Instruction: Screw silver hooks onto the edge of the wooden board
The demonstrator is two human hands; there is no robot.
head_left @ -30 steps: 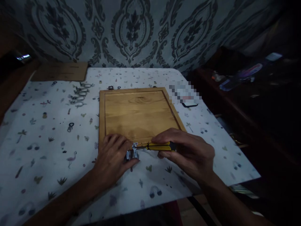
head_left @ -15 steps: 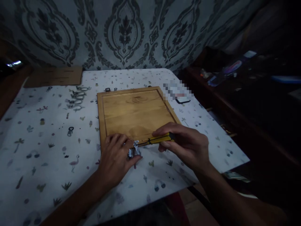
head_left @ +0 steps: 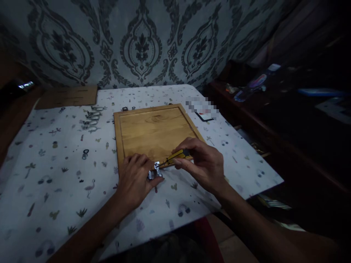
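A framed wooden panel (head_left: 153,128) lies flat on the table. At its near edge my left hand (head_left: 135,179) holds a shiny metal hinge (head_left: 157,170), thumb below it and the other fingers resting over the panel's near left corner. My right hand (head_left: 204,162) is closed around the yellow and black handle of a screwdriver (head_left: 177,155). The screwdriver points left, and its tip is at the hinge; whether it sits in a screw is too small to tell.
Several metal clamp-like pieces (head_left: 92,119) stand in a row left of the panel. A small dark metal piece (head_left: 85,154) lies nearer. Cardboard (head_left: 67,96) rests at the back left, a phone-like object (head_left: 204,116) at the right. A plastic bottle (head_left: 255,84) lies beyond the table.
My right hand has shifted left with the screwdriver, and its grip on the handle has turned. The left hand stays on the hinge. The whole view has moved slightly.
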